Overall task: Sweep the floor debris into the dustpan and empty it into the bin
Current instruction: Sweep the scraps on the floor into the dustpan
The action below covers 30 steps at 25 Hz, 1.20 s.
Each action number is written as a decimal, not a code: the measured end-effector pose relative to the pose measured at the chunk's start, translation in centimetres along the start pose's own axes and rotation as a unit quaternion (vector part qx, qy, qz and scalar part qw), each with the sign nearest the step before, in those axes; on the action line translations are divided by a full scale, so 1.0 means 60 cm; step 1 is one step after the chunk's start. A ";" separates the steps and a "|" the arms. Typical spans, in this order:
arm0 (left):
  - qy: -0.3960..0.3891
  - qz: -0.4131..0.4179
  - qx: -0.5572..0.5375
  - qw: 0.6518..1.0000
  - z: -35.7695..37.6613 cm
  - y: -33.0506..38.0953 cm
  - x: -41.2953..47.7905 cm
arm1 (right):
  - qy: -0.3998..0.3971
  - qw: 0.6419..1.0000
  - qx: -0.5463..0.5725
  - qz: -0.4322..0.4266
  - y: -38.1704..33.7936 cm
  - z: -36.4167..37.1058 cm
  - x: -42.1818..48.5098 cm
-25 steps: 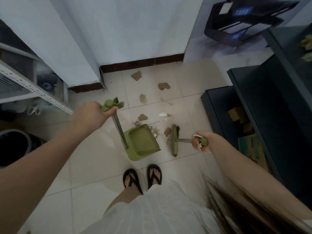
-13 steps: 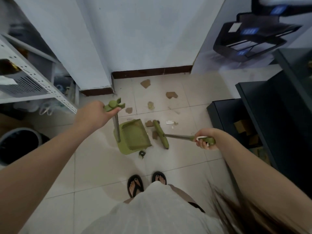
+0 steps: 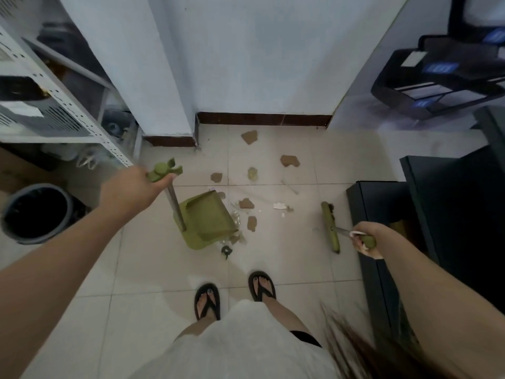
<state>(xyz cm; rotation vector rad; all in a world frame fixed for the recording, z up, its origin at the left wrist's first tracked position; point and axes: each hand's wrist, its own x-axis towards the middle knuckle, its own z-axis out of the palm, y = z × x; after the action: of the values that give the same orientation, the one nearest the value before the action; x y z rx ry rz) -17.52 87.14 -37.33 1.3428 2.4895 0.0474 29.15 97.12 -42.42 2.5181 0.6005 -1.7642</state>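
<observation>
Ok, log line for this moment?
left hand: grips dustpan handle | right hand: grips broom | dustpan: on floor | debris: loose on floor | bin: at left

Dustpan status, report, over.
Both busy: left hand grips dustpan handle, right hand grips broom. The dustpan sits on floor, scraps on tiles off its lip. Broom head clear of scraps, close beside dark cabinet.

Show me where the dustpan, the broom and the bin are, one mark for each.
dustpan (image 3: 210,214), head view, bare floor of the pan.
broom (image 3: 330,228), head view, middle of its green head.
bin (image 3: 38,186), head view, far rim.
</observation>
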 end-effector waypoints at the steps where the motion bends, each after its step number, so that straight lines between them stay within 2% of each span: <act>1: 0.003 -0.005 -0.002 1.000 0.005 0.006 -0.004 | -0.002 1.000 -0.003 0.003 -0.004 -0.010 0.019; 6: 0.005 -0.057 0.007 0.998 0.026 0.051 -0.040 | -0.036 0.996 -0.083 0.013 -0.008 0.009 0.061; 10: 0.011 -0.047 0.033 0.998 0.043 0.072 -0.065 | -0.065 0.992 -0.111 -0.010 -0.005 0.072 0.058; 16: -0.012 -0.047 0.041 0.998 0.055 0.049 -0.091 | -0.095 0.980 -0.173 -0.020 -0.011 0.157 0.022; 20: -0.023 -0.050 0.011 0.998 0.058 0.017 -0.094 | -0.075 0.982 -0.169 -0.033 -0.030 0.160 -0.006; 26: -0.038 -0.040 -0.004 0.998 0.067 0.018 -0.084 | -0.049 0.981 -0.184 -0.048 -0.130 0.110 0.006; 30: -0.025 -0.064 -0.009 0.998 0.057 0.053 -0.057 | -0.026 0.971 -0.219 -0.096 -0.230 0.090 0.027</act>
<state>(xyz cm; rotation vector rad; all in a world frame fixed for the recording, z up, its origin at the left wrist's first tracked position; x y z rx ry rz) -12.20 85.71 -39.12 1.1602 2.5211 0.0084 20.43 109.19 -42.97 2.1667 1.1211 -1.5271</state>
